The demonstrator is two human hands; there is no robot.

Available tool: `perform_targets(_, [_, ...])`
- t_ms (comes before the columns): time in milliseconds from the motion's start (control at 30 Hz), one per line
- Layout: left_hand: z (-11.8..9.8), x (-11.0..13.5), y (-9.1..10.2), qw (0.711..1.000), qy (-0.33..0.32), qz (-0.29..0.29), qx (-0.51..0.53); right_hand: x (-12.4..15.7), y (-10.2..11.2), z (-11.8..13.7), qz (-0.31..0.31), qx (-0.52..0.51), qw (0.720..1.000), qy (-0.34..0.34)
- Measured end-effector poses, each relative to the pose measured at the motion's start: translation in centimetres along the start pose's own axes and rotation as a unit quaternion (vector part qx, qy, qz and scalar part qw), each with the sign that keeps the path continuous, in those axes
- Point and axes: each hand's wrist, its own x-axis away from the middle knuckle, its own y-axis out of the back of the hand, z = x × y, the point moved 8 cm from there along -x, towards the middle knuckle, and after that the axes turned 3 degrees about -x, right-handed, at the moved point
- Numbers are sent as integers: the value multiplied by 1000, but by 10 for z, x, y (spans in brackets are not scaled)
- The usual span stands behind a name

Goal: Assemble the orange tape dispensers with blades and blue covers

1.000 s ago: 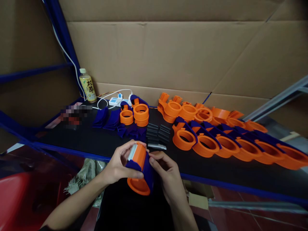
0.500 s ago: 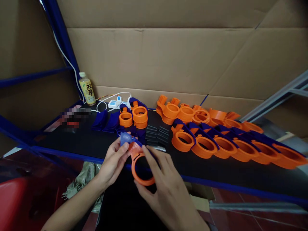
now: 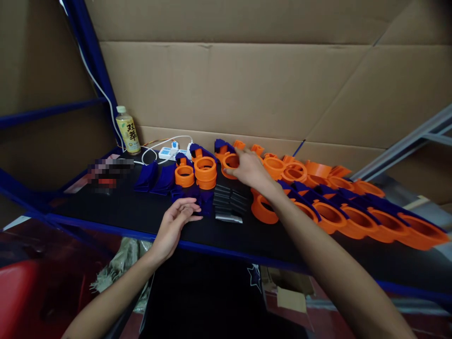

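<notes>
My right hand (image 3: pixel 251 168) reaches far over the black bench top (image 3: pixel 127 209) and grips an orange ring part with a blue piece on it (image 3: pixel 228 157), at the left end of the back row of orange rings (image 3: pixel 282 167). My left hand (image 3: pixel 175 221) rests near the bench's front edge, fingers loosely curled and empty, beside a pile of blue pieces (image 3: pixel 196 193) and a stack of black pads (image 3: pixel 229 202).
A long row of orange-and-blue ring assemblies (image 3: pixel 353 212) runs to the right. Stacked orange rings (image 3: pixel 197 172) and blue pieces (image 3: pixel 155 176) lie at centre left. A drink bottle (image 3: pixel 127 130), a white power strip (image 3: pixel 169 151) and cardboard walls (image 3: pixel 229 84) stand behind.
Both hands held the orange-and-blue part near my body. Now the right hand has carried it out to the back row, and the left hand has let go and dropped to the bench.
</notes>
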Motion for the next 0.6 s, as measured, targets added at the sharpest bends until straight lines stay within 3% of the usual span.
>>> perform_targets(133, [-1, 2, -5, 1000, 10, 20, -16, -17, -33, 1, 51, 14, 999, -4])
perform_targets(300, [0, 2, -5, 999, 12, 34, -32, -25, -59, -7, 89, 13, 995, -34])
perform_targets(600, [2, 2, -6, 998, 10, 42, -49, -27, -76, -18, 107, 19, 993, -53])
